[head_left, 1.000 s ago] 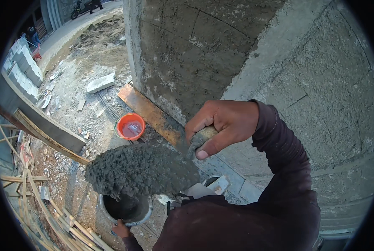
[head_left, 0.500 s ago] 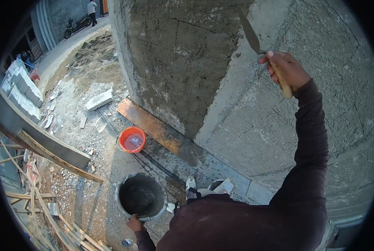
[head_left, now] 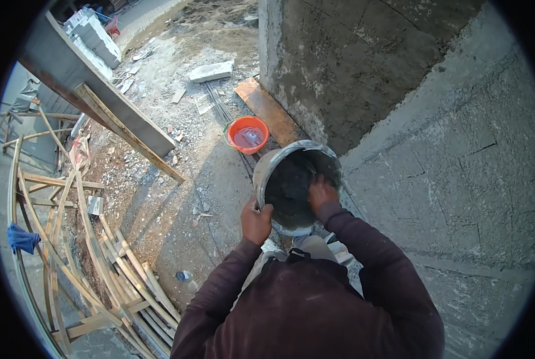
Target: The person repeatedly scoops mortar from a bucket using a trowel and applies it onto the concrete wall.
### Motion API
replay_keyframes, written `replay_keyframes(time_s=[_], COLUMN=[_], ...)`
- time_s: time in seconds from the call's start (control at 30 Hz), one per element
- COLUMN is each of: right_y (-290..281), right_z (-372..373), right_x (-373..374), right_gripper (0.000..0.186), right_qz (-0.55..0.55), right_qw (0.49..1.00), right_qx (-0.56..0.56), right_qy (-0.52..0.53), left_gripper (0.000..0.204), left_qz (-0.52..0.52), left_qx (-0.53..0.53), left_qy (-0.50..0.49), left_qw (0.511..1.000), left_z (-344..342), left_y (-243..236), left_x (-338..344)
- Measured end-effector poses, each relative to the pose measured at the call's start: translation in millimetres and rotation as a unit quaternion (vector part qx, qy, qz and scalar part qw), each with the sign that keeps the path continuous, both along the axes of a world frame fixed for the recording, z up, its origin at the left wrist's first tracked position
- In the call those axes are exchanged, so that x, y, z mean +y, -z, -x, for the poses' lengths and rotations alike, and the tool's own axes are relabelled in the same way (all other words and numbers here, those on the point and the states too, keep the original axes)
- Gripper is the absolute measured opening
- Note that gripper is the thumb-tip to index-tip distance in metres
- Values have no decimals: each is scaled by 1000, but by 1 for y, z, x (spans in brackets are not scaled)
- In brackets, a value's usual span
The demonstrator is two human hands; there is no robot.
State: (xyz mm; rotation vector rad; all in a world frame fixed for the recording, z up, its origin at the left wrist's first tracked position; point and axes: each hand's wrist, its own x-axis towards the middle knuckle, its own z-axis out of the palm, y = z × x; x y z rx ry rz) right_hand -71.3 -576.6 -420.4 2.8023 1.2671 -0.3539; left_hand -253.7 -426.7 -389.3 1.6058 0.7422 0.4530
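Right in front of our torso, approx. mid-view, sits the round mortar bucket, mouth facing up at us, w/ dark wet mortar inside. Its base is hidden, so can't tell if it's on the ground or held off it.

Our L hand is at the near-left side of the bucket, grip clenched on the rim, thumb toward the mouth. Our R hand comes in over the near-right side, back of hand up, fingers down inside; tips are lost in the dark, so can't tell if that grip is grasping anything or is released.

Key relation: bucket lies btwn both hands, just ahead of us; visible mortar is directly L of the R hand, which is the nearer of the two, while the L hand has the outside. Mouth looks a bit longer fore-aft than side to side, & the R forearm crosses it diagonally from lower right.

Just beyond, up-left: orange pail w/ water, next to a rust-brown plank along the wall foot. Wall to our R: dark damp render patch up top, rough grey render below/right. Far L, apart from us: bamboo poles & a blue cloth.
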Motion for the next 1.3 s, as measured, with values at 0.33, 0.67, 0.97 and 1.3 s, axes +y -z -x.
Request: replay_keyframes(time_s=[0.33,0.67,0.97,1.3], right_y=[14,13,77,68], right_z=[47,-78,-40,-114], right_x=[10,87,140,223], right_gripper=[37,33,43,48], right_qz=[35,134,-236,-202], right_qw=[993,919,713,543], right_qx=[108,365,629,705], right_qy=[22,-66,199,409], left_gripper=[69,68,61,64], left_qz=[-56,-118,-144,-102], left_qx=[82,-21,49,71], left_qy=[-14,3,163,235], left_qw=[995,993,975,964], left_z=[50,16,-85,-229], left_y=[-17,-32,-27,-4], left_x=[7,104,175,285])
